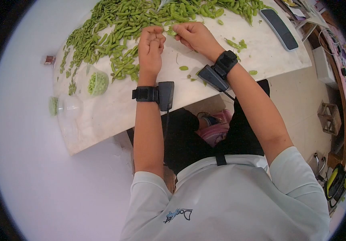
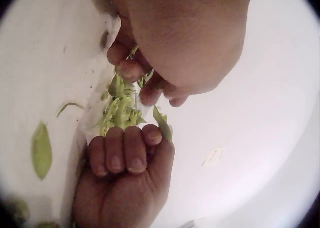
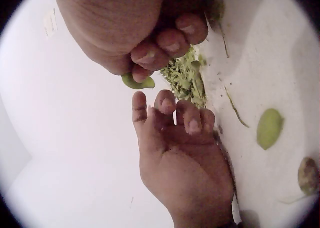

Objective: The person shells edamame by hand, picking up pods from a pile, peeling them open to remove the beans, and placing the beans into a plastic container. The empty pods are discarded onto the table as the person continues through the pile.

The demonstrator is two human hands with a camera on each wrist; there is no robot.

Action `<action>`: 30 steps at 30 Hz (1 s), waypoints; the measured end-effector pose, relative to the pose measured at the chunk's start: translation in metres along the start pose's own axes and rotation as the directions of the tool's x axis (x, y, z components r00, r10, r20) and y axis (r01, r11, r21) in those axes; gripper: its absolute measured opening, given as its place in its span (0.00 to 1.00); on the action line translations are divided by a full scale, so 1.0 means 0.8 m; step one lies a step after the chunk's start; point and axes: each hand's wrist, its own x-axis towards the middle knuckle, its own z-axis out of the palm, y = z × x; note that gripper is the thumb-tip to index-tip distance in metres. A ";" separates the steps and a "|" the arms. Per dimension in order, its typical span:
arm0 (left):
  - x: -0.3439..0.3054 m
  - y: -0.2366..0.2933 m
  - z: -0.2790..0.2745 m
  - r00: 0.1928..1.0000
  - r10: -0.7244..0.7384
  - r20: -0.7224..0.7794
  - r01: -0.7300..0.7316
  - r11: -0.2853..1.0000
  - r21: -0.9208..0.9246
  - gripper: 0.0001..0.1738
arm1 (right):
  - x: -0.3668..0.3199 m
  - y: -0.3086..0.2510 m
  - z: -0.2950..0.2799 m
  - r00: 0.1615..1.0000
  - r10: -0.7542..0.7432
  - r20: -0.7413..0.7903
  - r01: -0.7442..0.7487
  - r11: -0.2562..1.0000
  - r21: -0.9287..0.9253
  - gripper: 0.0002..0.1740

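My right hand (image 1: 197,38) pinches a green edamame pod (image 3: 139,82) between thumb and index finger, its other fingers curled in. The same pod sticks up past the fingertips in the left wrist view. Facing it, a little to the left, is my left hand (image 1: 150,52). Its fingers are loosely bent, the thumb stands apart, and its palm looks bare in the right wrist view. A large heap of edamame pods (image 1: 118,32) spreads beyond and left of both hands. One loose pod (image 1: 183,68) lies on the table below them.
On the pale table (image 1: 112,108), a clear cup (image 1: 97,83) of shelled green beans stands at left, with another green-filled clear container (image 1: 53,106) near the edge. A phone (image 1: 279,29) lies at far right. Pod scraps (image 1: 236,43) lie right of the hands.
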 end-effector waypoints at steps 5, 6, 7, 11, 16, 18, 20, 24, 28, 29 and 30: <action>-0.001 -0.003 -0.006 0.996 -0.086 0.040 0.082 0.993 0.081 0.07 | 0.001 0.002 -0.001 0.999 -0.011 0.034 0.012 0.999 -0.044 0.24; -0.001 -0.003 -0.005 0.994 -0.106 0.016 0.102 0.984 0.147 0.07 | 0.002 0.004 -0.001 0.999 -0.018 0.032 0.020 0.998 -0.051 0.24; -0.001 -0.004 -0.003 0.995 -0.092 0.030 0.085 0.980 0.178 0.07 | 0.003 0.006 -0.001 0.999 -0.026 0.030 0.027 0.998 -0.058 0.24; 0.002 -0.008 -0.004 0.995 -0.079 0.061 0.060 0.961 0.270 0.09 | 0.007 0.013 -0.003 0.994 -0.105 0.024 0.107 0.985 -0.138 0.25; 0.002 -0.006 -0.005 0.991 -0.111 0.071 0.080 0.937 0.340 0.11 | 0.005 0.010 -0.001 0.992 -0.124 0.009 0.123 0.978 -0.168 0.25; 0.000 -0.003 -0.003 0.992 -0.105 0.070 0.077 0.941 0.331 0.11 | 0.006 0.010 -0.002 0.993 -0.119 0.013 0.120 0.976 -0.180 0.24; -0.001 0.001 -0.002 0.988 -0.141 0.065 0.110 0.931 0.349 0.11 | 0.007 0.012 -0.003 0.992 -0.122 0.018 0.123 0.971 -0.203 0.24; 0.000 -0.005 -0.003 0.988 -0.127 0.082 0.097 0.948 0.305 0.11 | 0.006 0.010 -0.002 0.994 -0.104 0.031 0.108 0.978 -0.181 0.24; 0.000 -0.007 -0.002 0.988 -0.112 0.102 0.083 0.964 0.254 0.08 | 0.006 0.010 -0.002 0.994 -0.105 0.020 0.107 0.975 -0.196 0.24; 0.001 -0.010 -0.003 0.989 -0.094 0.110 0.063 0.966 0.251 0.08 | 0.006 0.010 -0.002 0.994 -0.103 0.021 0.105 0.973 -0.205 0.24; 0.001 -0.011 -0.003 0.990 -0.075 0.119 0.044 0.968 0.248 0.07 | 0.007 0.011 -0.002 0.994 -0.108 0.025 0.111 0.973 -0.202 0.24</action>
